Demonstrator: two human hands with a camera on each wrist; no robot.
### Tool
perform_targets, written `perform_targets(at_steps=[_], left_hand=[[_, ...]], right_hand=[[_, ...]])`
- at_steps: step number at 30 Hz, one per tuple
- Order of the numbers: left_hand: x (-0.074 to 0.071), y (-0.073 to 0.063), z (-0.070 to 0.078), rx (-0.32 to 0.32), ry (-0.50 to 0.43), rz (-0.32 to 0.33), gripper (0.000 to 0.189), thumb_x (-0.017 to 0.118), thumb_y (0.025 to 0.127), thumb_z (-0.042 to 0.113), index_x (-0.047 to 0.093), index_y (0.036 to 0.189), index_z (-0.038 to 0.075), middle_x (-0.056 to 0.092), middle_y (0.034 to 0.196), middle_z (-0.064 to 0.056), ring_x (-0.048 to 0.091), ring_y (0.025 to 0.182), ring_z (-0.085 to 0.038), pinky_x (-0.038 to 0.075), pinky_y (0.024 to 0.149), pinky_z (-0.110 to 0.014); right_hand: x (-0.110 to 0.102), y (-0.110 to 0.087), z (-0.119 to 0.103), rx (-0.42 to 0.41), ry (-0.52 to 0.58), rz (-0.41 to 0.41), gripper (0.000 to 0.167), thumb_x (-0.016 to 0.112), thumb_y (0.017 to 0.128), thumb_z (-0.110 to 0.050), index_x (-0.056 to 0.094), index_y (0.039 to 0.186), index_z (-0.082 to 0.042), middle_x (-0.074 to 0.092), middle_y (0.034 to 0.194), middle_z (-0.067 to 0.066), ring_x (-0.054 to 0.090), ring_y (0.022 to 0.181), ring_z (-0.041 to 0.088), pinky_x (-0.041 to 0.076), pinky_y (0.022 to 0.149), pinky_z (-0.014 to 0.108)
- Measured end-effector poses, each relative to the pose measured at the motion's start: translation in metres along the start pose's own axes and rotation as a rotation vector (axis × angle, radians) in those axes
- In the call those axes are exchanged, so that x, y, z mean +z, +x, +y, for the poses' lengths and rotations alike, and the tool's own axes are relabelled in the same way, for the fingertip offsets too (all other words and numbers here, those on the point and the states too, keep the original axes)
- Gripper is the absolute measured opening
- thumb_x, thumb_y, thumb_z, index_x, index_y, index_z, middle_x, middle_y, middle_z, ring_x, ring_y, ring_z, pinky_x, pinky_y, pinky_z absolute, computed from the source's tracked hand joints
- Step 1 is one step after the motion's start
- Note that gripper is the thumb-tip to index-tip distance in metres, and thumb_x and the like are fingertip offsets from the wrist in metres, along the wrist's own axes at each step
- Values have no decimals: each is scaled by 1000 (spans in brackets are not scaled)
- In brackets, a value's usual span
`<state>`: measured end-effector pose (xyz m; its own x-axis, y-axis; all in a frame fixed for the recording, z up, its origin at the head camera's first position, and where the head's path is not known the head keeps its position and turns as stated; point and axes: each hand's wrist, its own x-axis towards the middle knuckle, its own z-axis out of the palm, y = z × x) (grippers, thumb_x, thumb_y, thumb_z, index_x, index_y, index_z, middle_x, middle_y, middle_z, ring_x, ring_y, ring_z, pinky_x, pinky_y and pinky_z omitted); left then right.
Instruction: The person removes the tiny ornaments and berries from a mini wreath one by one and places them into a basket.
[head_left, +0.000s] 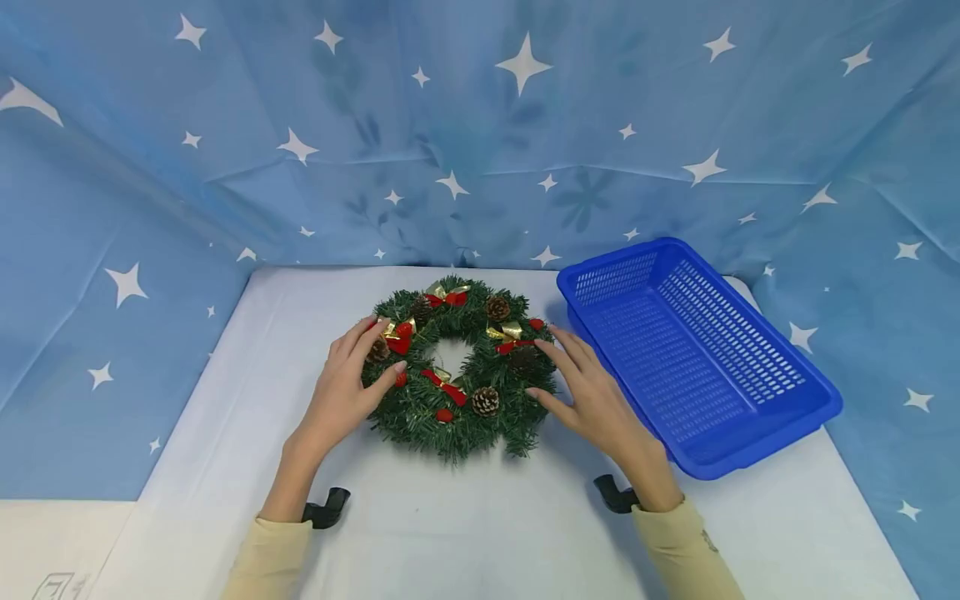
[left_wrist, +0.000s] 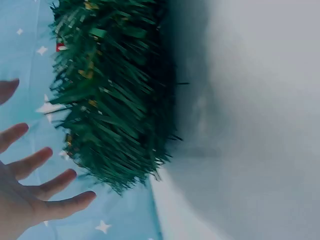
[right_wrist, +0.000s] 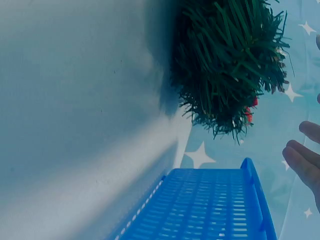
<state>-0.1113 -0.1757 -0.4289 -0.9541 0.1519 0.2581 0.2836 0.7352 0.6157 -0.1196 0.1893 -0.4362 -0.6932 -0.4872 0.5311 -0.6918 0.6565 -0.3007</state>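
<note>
A green Christmas wreath (head_left: 457, 429) with red-and-gold bows, pinecones and red berries lies flat on the white table. Over its left side is my left hand (head_left: 347, 379), fingers spread and slightly bent. My right hand (head_left: 588, 396) is at the wreath's right edge in much the same pose. In the left wrist view, the left hand (left_wrist: 30, 185) shows a gap between its fingers and the greenery (left_wrist: 110, 100). The right wrist view catches only some fingertips (right_wrist: 302, 160), apart from the wreath (right_wrist: 230, 65). Neither hand grips anything.
A blue plastic basket (head_left: 757, 321) with perforated walls stands at an angle on the right of the table, close beside my right hand. Blue cloth with white stars (head_left: 480, 117) hangs behind and at both sides of the white tabletop (head_left: 465, 533).
</note>
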Motion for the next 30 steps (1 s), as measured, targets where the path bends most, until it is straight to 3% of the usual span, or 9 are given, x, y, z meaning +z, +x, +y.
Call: perform_targets(at_steps=[5, 14, 22, 26, 30], left_hand=[[0, 0, -13, -84, -53, 2, 68, 69, 101, 30, 37, 161, 20, 24, 169, -13, 27, 148, -44, 38, 103, -74], [3, -1, -30, -170, -130, -3, 77, 74, 97, 24, 34, 161, 14, 19, 168, -21, 22, 151, -50, 28, 112, -76], [6, 0, -43, -251, -228, -47, 84, 76, 96, 28, 29, 163, 15, 19, 168, -20, 32, 147, -50, 39, 109, -69], [7, -1, -49, -308, -295, -78, 87, 76, 95, 32, 26, 165, 19, 19, 169, -18, 33, 145, -51, 40, 109, -68], [6, -1, -55, -374, -381, -119, 90, 76, 95, 38, 21, 166, 28, 13, 172, -13, 25, 150, -54, 35, 111, -72]], right_hand=[[3, 1, -1, -11, 5, 12, 67, 72, 97, -40, 52, 148, -1, 47, 153, 28, 45, 140, 47, 50, 99, 65], [9, 1, -2, 14, 7, -3, 70, 81, 91, -32, 53, 146, 0, 48, 152, 28, 47, 139, 48, 48, 101, 65], [12, 1, -2, 29, 18, 10, 75, 88, 82, -19, 54, 146, 1, 49, 151, 29, 46, 139, 48, 45, 105, 66], [14, 2, -2, 37, 19, 6, 75, 88, 82, -19, 54, 145, 2, 49, 151, 28, 46, 139, 48, 44, 106, 66], [16, 1, -1, 37, 21, 12, 75, 88, 82, -18, 54, 146, 1, 49, 151, 27, 47, 139, 47, 44, 107, 65]])
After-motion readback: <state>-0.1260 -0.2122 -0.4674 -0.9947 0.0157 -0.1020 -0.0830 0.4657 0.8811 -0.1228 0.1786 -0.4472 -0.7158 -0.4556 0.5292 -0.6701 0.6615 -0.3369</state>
